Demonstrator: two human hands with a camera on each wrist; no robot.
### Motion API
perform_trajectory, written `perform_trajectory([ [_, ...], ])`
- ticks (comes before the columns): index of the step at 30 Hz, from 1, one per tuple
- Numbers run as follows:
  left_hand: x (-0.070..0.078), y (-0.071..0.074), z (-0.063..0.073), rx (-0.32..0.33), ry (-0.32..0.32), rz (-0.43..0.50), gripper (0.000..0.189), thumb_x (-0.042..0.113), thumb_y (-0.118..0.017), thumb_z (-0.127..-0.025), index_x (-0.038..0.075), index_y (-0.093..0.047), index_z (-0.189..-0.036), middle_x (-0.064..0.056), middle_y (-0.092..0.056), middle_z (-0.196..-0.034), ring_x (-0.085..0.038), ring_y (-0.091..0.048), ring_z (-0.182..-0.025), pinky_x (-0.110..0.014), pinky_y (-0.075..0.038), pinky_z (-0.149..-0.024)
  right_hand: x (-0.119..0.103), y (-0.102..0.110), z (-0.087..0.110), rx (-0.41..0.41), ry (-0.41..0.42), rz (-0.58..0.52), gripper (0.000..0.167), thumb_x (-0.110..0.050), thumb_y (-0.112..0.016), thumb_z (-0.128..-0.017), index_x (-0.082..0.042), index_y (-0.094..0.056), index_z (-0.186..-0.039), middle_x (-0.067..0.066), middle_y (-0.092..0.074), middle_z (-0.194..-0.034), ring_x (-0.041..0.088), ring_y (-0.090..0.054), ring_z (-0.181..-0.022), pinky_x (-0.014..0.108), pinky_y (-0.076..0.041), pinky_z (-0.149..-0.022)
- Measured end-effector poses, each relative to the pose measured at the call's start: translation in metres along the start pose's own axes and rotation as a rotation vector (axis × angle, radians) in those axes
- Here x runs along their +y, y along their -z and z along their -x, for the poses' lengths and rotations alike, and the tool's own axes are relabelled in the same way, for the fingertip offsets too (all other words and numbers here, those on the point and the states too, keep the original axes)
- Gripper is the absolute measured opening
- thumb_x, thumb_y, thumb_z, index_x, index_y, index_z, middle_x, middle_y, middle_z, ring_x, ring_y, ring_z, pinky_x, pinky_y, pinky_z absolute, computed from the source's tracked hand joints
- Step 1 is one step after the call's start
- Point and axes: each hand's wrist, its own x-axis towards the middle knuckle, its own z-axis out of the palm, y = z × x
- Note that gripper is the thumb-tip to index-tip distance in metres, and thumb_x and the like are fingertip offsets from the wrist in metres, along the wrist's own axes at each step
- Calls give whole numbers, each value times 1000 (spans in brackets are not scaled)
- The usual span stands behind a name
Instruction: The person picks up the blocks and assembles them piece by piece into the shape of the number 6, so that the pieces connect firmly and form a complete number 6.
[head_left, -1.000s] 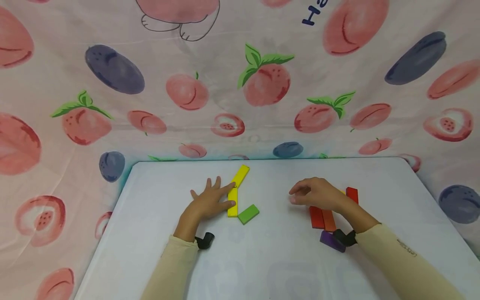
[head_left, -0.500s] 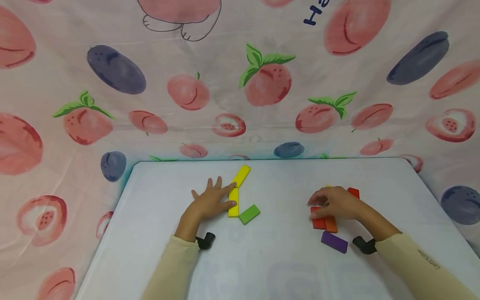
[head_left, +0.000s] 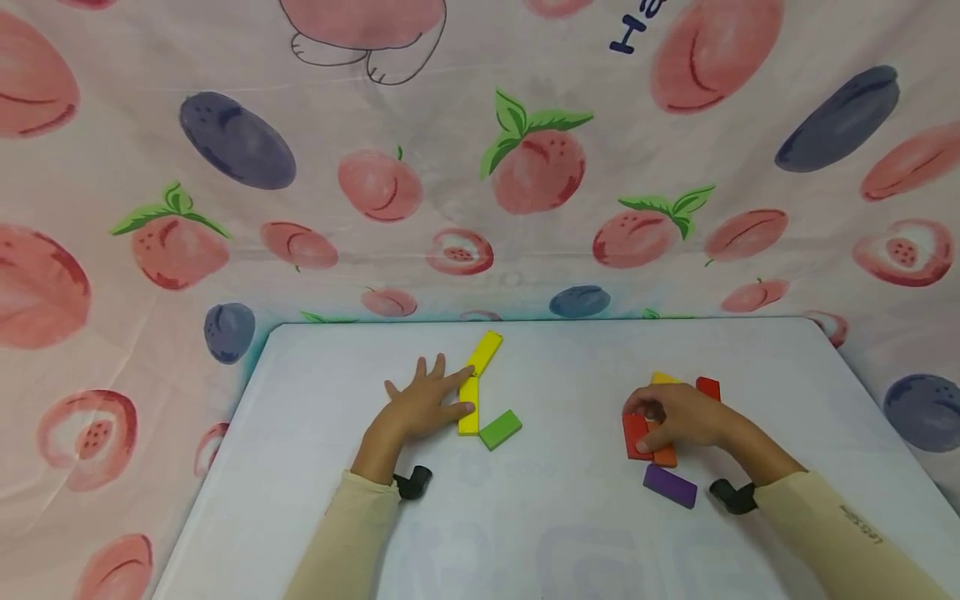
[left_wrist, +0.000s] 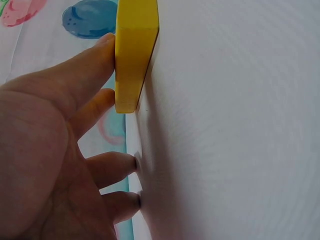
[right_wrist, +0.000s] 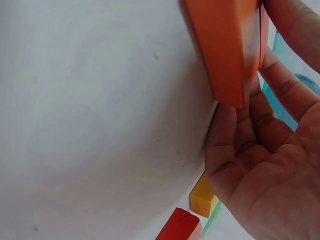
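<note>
My left hand (head_left: pixel 420 404) lies with fingers spread over the left side of the white table. Its fingertips touch two yellow blocks laid end to end, the nearer yellow block (head_left: pixel 468 423) straight and the farther yellow block (head_left: pixel 489 350) slanting right. A green block (head_left: pixel 500 430) lies at an angle by the nearer one's lower corner. On the right, my right hand (head_left: pixel 686 412) curls over a red block (head_left: pixel 633 437), thumb at its near end and fingers at its far end. An orange block (head_left: pixel 665 456) lies right beside it, partly under the hand; the right wrist view shows the orange block (right_wrist: pixel 220 55) close up.
Beyond the right hand are another yellow block (head_left: pixel 663 378), partly hidden, and a second red block (head_left: pixel 708 387). A purple block (head_left: pixel 670 486) lies nearer the person. Fruit-printed cloth (head_left: pixel 525 275) hangs behind the white table (head_left: pixel 562 517).
My right hand has moved right and down from above the table onto the red block, its thumb and fingers closing round it. The left hand stays at the yellow blocks.
</note>
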Motion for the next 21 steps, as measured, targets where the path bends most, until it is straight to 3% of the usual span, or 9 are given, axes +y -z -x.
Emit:
perform_trajectory([
  [13, -1, 0, 0, 0, 3, 11, 66, 53, -63, -97, 42, -38, -157, -14, -13, -172, -45, 3, -158, -87, 6, -106, -2, -1, -3, -2, 8, -15, 42, -28, -91, -76, -20, -67, -110, 0, -61, -101, 21, -54, -102, 30, -51, -82],
  [21, 0, -1, 0, 1, 3, 2, 66, 53, -62, -97, 43, -38, -157, -14, -13, -172, -45, 2, -158, -87, 5, -106, 2, -4, -4, 23, 7, -90, 38, -26, -88, -79, -19, -65, -108, 2, -60, -101, 22, -54, -100, 29, -52, -78],
])
